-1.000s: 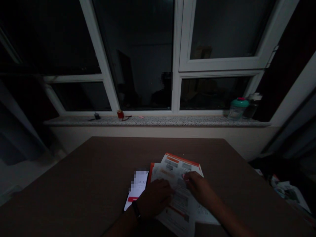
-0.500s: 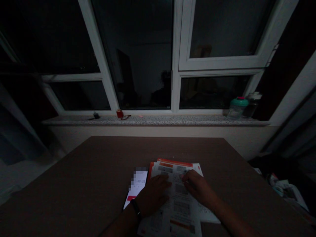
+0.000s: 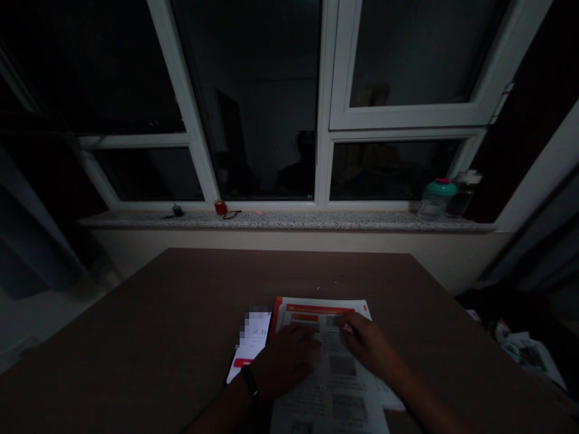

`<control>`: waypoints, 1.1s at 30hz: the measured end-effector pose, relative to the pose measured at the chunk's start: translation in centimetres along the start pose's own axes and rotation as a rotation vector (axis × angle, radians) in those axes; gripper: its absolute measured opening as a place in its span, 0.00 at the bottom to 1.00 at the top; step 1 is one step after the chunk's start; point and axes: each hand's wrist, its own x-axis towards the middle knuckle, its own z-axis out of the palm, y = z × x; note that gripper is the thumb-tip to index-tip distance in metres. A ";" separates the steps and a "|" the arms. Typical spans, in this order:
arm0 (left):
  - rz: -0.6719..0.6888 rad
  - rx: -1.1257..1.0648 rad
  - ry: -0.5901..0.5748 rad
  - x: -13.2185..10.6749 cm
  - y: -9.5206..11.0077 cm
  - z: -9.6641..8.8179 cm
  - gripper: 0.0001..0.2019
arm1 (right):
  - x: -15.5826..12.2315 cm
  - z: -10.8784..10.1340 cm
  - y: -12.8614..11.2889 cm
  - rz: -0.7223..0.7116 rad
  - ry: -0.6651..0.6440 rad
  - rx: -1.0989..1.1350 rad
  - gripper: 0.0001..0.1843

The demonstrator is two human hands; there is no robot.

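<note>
A loose printed sheet with an orange header and grey picture blocks lies on a red-edged booklet or stack of pages at the table's near side. My left hand, a dark band on its wrist, lies over the sheet's left part with its fingers stretched out. At the sheet's upper right, my right hand has its fingers curled together; a small pinkish spot shows at the fingertips, and dim light hides whether anything is between them. Left of the pages, a phone with a lit timer screen lies close to my left hand.
The brown table reaches to the wall below a granite windowsill. On the sill are a small red container, a little dark bottle and a teal-lidded jar. Cluttered items lie beyond the table's right edge.
The printed sheet has slid toward me, its orange header now below the top of the pages underneath. Both hands have shifted slightly to the right.
</note>
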 end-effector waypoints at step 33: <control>-0.024 -0.029 0.005 -0.2 -0.9 0.5 0.25 | 0.3 -0.4 1.3 0.127 0.136 -0.075 0.17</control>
